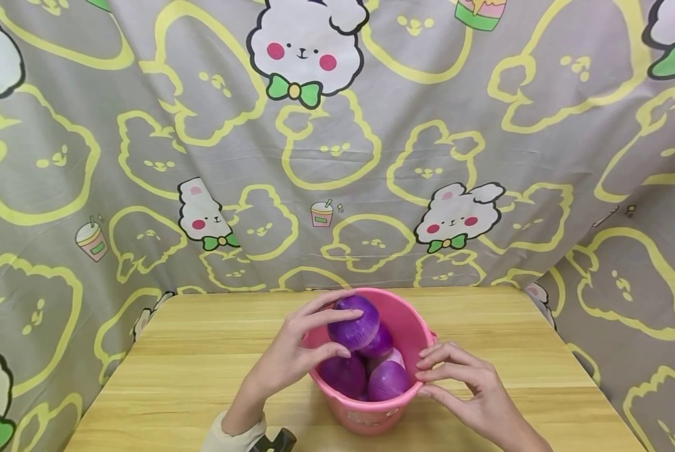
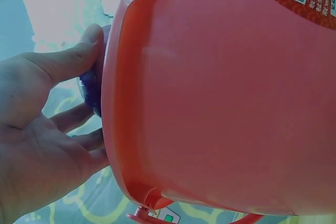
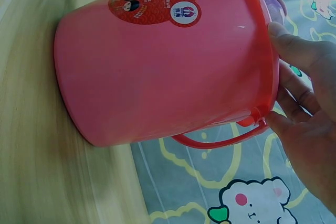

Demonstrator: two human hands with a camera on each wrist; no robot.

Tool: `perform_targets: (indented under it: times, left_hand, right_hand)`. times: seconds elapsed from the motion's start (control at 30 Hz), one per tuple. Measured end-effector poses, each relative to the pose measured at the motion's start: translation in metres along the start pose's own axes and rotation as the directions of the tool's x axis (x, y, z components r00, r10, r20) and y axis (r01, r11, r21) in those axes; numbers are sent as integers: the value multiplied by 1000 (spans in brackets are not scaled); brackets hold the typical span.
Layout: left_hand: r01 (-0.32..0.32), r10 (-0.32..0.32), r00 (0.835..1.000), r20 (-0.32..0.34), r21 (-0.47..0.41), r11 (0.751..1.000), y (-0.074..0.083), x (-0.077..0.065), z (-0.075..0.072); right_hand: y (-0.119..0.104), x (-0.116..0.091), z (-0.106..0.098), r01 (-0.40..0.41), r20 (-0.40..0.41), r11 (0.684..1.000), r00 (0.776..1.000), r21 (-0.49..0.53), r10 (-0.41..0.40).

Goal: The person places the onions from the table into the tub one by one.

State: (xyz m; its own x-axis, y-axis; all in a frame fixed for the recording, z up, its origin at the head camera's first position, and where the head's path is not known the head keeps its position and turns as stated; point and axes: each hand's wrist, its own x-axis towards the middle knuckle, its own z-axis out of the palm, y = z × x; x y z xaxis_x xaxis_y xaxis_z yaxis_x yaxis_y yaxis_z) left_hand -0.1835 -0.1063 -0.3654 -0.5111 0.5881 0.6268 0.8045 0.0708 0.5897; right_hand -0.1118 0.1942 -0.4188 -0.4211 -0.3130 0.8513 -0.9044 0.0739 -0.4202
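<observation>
A pink bucket (image 1: 365,417) stands upright on the table with several purple onions inside. My left hand (image 1: 300,342) grips the topmost purple onion (image 1: 361,326) between thumb and fingers, at the level of the rim. Below it in the bucket lie another onion (image 1: 390,381) and a darker one (image 1: 343,376). On the right side, my right hand (image 1: 473,383) holds the bucket's rim with its fingertips and thumb. The left wrist view shows the left hand (image 2: 47,108) beyond the rim, the onion partly hidden. In the right wrist view, the right hand (image 3: 310,87) is at the rim.
The bucket's handle (image 3: 220,142) hangs down its side. A wooden table (image 1: 213,351) carries the bucket. Behind and beside the table hangs a grey curtain (image 1: 371,163) with cartoon prints. A printed label (image 3: 152,1) is on the bucket's outer wall.
</observation>
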Motion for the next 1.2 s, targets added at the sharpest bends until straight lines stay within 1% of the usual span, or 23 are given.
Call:
perform_targets:
  times: [0.23,0.43,0.5,0.63,0.73,0.93,1.2]
  left_hand:
    - [-16,16,1000,27,25,1000,1,1,4]
    - [-31,31,999,24,15,999,2,2,7]
    - [-44,44,999,18,9,999,2,2,8]
    - [-92,91,996,5,17,996,1,4,11]
    - [-103,103,995,2,28,994,0,5,12]
    - [-70,70,998,0,16,997,-2,3,10]
    - [-8,8,1000,-4,-3,1000,-4,1,4]
  right_hand:
    - [1,-1,0,-12,-1,1000,1000,-4,12]
    - [1,-3,0,-23,0,1000,1000,-12,23]
    - [1,-3,0,-25,0,1000,1000,-12,25]
    - [0,-1,0,-18,-1,1000,1000,-10,18]
    - [-2,1,-1,-9,0,1000,1000,-5,9]
    - [-4,5,-1,-2,4,1000,1000,8,2]
    - [-5,5,0,-2,2,1000,1000,10,2]
